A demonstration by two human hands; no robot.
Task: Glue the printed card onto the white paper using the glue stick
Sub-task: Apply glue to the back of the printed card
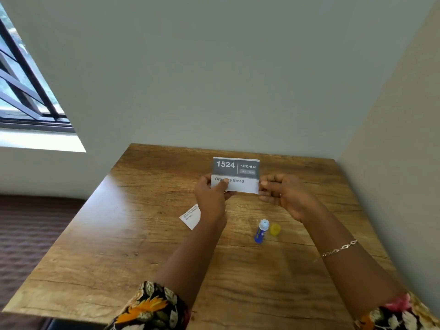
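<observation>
I hold the printed card [238, 173] up above the far middle of the wooden table [133, 246]. It has a grey band reading "1524 KITCHEN" and a white strip reading "Organize Bread". My left hand [210, 195] pinches its lower left corner, thumb over the text. My right hand [283, 195] pinches its right edge. A white paper [191, 216] with small print lies on the table, partly hidden behind my left wrist. The blue glue stick [261, 231] stands uncapped below the card, and its yellow cap [275, 229] sits just to its right.
The table fits into a corner, with a wall behind and another along its right side. A window is at the upper left. The floor at the left is dark brown carpet.
</observation>
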